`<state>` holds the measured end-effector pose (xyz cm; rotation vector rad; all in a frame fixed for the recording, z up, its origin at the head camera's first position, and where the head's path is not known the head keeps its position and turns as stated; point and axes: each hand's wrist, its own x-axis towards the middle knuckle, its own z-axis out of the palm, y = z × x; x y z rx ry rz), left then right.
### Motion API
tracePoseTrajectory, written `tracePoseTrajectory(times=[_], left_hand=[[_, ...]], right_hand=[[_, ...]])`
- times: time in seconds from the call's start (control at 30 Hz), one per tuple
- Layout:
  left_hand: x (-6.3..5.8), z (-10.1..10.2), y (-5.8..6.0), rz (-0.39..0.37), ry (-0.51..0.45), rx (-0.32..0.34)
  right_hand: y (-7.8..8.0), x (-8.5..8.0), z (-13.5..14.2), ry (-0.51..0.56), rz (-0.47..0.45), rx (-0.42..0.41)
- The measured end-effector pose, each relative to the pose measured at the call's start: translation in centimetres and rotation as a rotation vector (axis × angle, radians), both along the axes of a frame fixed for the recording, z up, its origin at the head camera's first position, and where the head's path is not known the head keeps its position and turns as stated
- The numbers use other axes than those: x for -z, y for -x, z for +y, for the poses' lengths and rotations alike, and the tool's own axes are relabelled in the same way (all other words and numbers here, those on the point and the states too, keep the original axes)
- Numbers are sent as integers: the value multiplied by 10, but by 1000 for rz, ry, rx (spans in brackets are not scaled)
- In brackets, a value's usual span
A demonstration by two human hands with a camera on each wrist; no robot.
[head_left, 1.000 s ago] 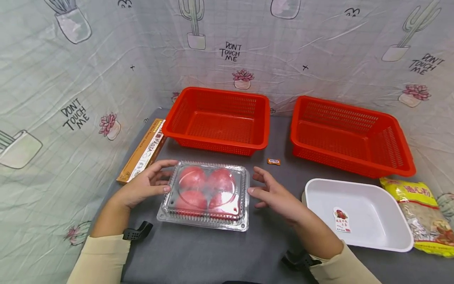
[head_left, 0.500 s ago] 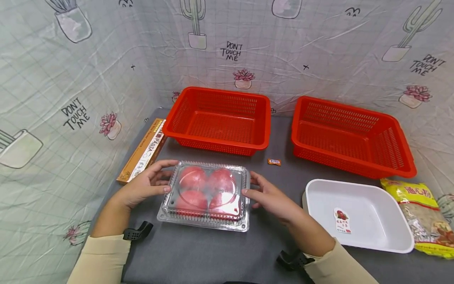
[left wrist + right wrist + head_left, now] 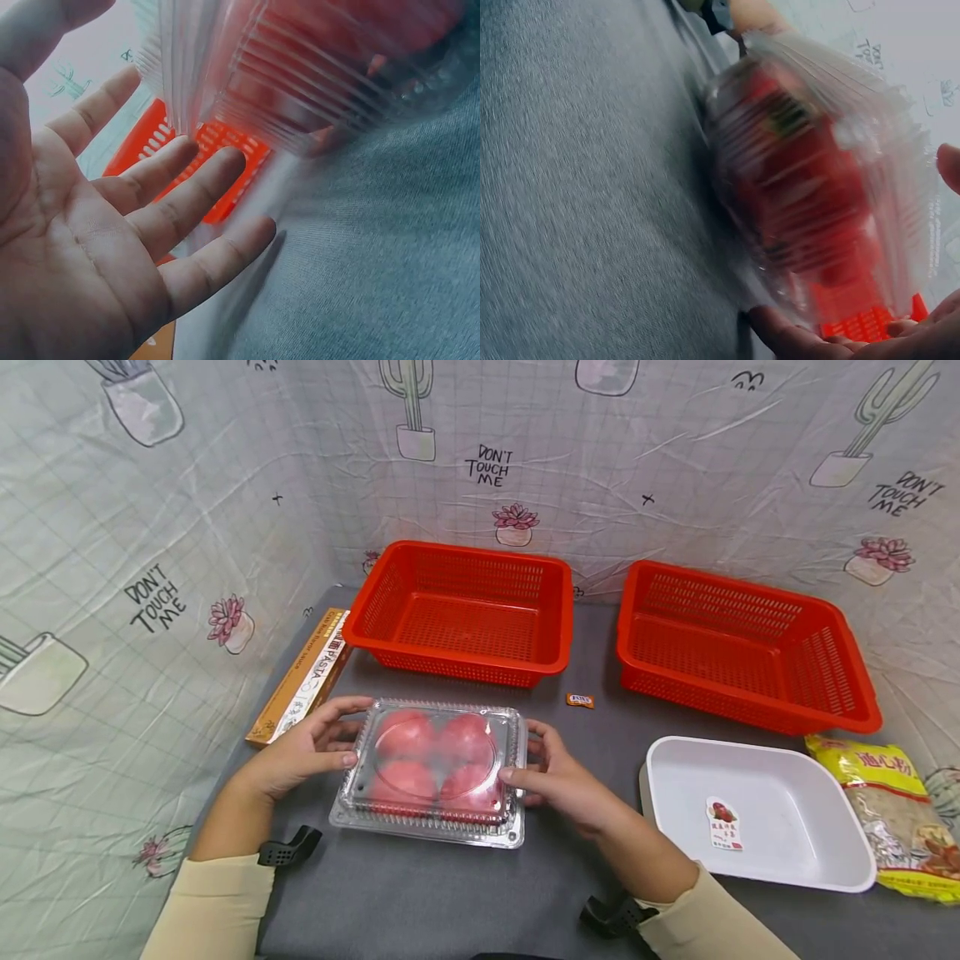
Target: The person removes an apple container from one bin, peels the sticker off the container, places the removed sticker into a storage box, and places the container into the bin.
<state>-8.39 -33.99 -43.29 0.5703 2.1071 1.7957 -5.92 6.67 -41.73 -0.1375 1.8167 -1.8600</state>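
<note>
A clear plastic clamshell box (image 3: 427,839) with a ribbed rim lies on the grey table. Through its lid show several round red fruits (image 3: 405,785) that look like tomatoes. My left hand (image 3: 303,752) is at the box's left side, thumb and fingers spread; in the left wrist view the fingers (image 3: 187,199) reach out loosely beside the ribbed wall. On the opposite side, my right hand (image 3: 558,781) has its thumb over the lid's edge and its fingers along the side wall. The right wrist view is blurred, with fingertips (image 3: 780,330) close against the box.
Two red plastic baskets (image 3: 457,664) (image 3: 750,697) stand along the back. A small orange wrapped candy (image 3: 580,700) lies between them, nearer me. A pasta box (image 3: 300,677) is at left; a white tub (image 3: 780,810) and a yellow food bag (image 3: 900,827) are at right.
My right hand has moved left, from beside the box to over its right edge. The lid's glare has faded and the lid has shifted slightly left. My left hand stays nearly in place.
</note>
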Motion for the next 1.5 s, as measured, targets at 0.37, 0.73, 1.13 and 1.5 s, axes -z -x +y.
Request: tracePoseTrajectory(times=[0.37,0.73,1.13,1.5], left_hand=[[3,-10,0,-14,-21,3],[1,-11,-2,4,-40,9],[-6,-5,0,32,-4,-5],[-7,-4,-2,41,-23,-14]], right_hand=[[-8,-2,-16,195,-82,49],[-11,-1,-21,222,-128,83],[-8,5,-22,221,-97,161],[-10,3,-17,239,-118,199]])
